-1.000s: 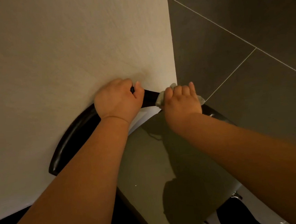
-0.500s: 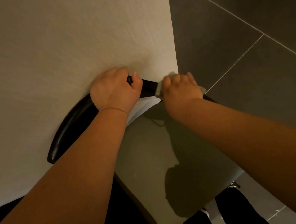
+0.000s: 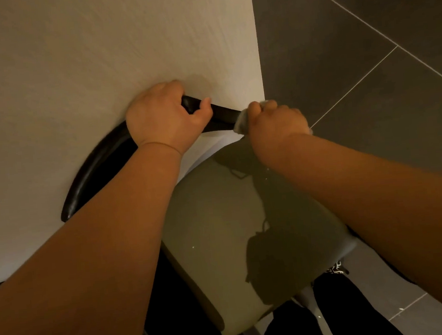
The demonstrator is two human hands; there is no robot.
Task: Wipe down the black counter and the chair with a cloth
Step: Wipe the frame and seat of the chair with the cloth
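Observation:
The chair has a curved black backrest [image 3: 98,168] and a grey-green seat [image 3: 221,235], and stands against a white wall. My left hand [image 3: 164,121] grips the top of the backrest, thumb hooked over it. Just to its right, my right hand [image 3: 275,121] holds a pale cloth [image 3: 241,123] pressed around the backrest rail. Most of the cloth is hidden under my fingers. The black counter is not in view.
A white wall [image 3: 96,57] fills the upper left and ends at a corner edge. Dark grey floor tiles [image 3: 364,45] lie to the right. My legs in dark trousers [image 3: 334,315] stand below the seat's front edge.
My right hand with the cloth has shifted a little along the backrest and its fingers have curled down tighter. My left hand keeps its grip. The view has drifted slightly.

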